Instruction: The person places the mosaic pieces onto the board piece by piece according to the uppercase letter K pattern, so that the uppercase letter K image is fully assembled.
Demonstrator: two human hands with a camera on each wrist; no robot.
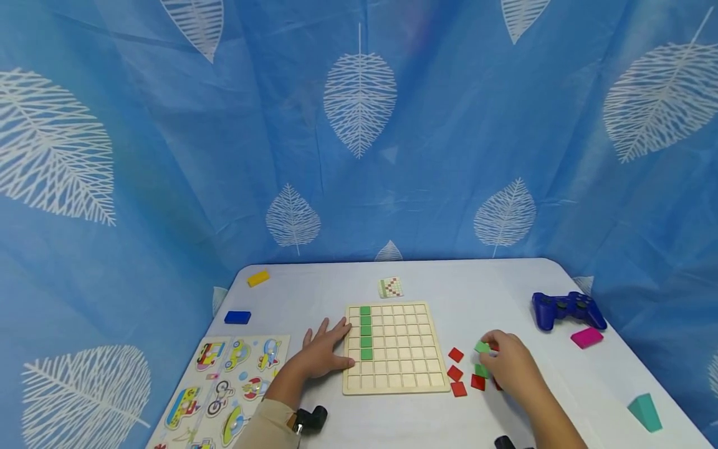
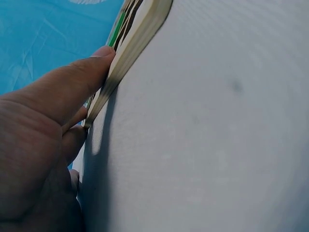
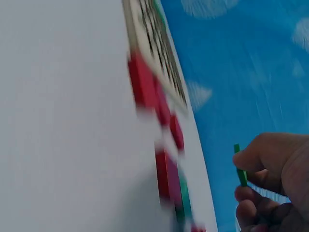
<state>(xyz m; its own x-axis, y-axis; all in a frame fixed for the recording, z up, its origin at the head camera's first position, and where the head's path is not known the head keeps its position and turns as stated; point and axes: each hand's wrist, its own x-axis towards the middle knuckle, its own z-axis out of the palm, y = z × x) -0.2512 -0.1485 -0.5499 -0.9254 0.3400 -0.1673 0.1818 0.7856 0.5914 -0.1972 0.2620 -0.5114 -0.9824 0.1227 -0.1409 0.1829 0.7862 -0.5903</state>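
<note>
A wooden grid board [image 1: 404,392] lies on the table, with several green tiles [image 1: 366,342] set in its second column from the left. My left hand [image 1: 322,355] rests at the board's left edge, fingers spread and touching the rim. In the left wrist view the thumb [image 2: 84,79] presses against the board's side. My right hand [image 1: 512,365] pinches a green tile [image 3: 240,165] between thumb and fingers, raised off the table in the right wrist view. Below it lie another green tile [image 1: 481,371] and several red tiles [image 1: 478,382], some partly hidden by the hand.
A small pattern card [image 1: 390,287] lies behind the board. At the left are a picture puzzle board [image 1: 227,368], a blue block [image 1: 237,317] and a yellow block [image 1: 258,278]. A game controller [image 1: 568,310], a pink block [image 1: 586,337] and a teal block [image 1: 646,412] lie at the right.
</note>
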